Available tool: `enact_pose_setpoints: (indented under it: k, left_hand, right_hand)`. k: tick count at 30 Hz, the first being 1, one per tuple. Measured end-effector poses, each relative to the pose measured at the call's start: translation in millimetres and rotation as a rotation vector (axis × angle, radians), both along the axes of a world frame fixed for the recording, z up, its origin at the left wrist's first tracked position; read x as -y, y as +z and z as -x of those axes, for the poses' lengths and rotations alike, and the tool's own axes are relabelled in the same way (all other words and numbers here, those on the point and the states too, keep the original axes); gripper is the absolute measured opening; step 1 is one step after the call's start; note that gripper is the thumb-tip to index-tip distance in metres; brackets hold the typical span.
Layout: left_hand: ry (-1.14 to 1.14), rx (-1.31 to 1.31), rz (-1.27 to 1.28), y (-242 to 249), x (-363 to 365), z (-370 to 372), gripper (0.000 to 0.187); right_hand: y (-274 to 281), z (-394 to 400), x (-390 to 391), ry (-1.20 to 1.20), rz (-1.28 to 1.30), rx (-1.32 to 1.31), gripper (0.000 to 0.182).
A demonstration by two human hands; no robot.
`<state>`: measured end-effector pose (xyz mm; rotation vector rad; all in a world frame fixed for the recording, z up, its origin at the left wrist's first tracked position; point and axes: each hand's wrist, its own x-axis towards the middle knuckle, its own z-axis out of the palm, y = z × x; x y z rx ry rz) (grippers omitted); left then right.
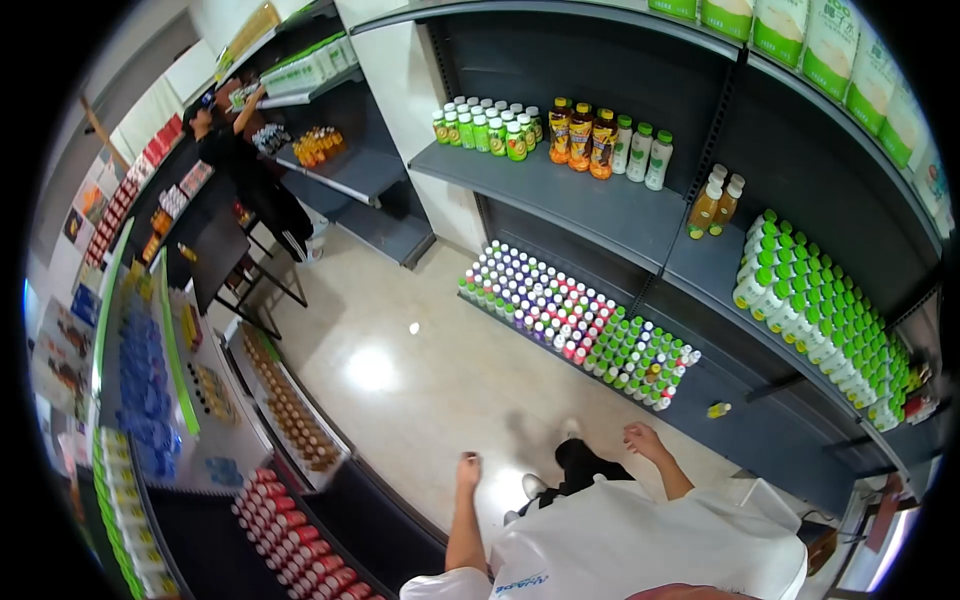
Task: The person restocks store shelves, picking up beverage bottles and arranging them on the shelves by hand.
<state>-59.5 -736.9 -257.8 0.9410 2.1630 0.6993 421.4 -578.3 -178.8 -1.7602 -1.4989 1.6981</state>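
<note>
My left hand (468, 470) hangs over the pale floor with its fingers curled closed; whether anything small is inside I cannot make out. My right hand (645, 440) is held low on the other side, its fingers loosely bent and apart, with nothing visible in it. Nearest to the right hand is the bottom shelf's block of small bottles (585, 315) with white, green and pink tops. One small bottle with a yellow-green label (719, 410) lies apart on that shelf. Neither hand touches any goods.
Above stand green-capped bottles (490, 127), orange drinks (581, 138) and a large block of white bottles with green caps (815, 310). Red cans (290, 535) and blue bottles (147, 390) fill the left shelves. Another person (245, 170) reaches into a far shelf beside a dark table (217, 255).
</note>
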Motion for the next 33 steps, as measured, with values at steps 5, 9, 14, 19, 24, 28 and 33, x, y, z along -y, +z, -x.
enact_pose_setpoints:
  k: [5,9,14,19,24,28,33]
  left_hand:
    - [-0.385,0.154,0.187,50,-123,-34,0.041]
    - [-0.396,0.241,0.198,26,-163,-7,0.044]
    - [-0.170,0.196,0.558,6,-179,68,0.036]
    - [0.009,0.279,0.839,45,-239,100,0.039]
    - [-0.088,0.276,0.609,53,-340,107,0.042]
    - [-0.521,0.521,0.814,126,-456,104,0.052]
    - [-0.818,0.521,0.229,218,-587,110,0.043]
  right_hand:
    - [-8,22,-52,-0.083,-0.196,-0.142,0.024]
    - [19,41,-132,-0.056,-0.355,-0.143,0.026]
    - [118,90,-258,-0.216,-0.633,-0.319,0.024]
    - [231,107,-343,-0.278,-0.640,-0.454,0.025]
    - [241,112,-422,-0.396,-0.664,-0.434,0.023]
    - [260,139,-498,-0.427,-0.784,-0.352,0.032]
    - [272,179,-586,-0.567,-0.959,-0.083,0.066]
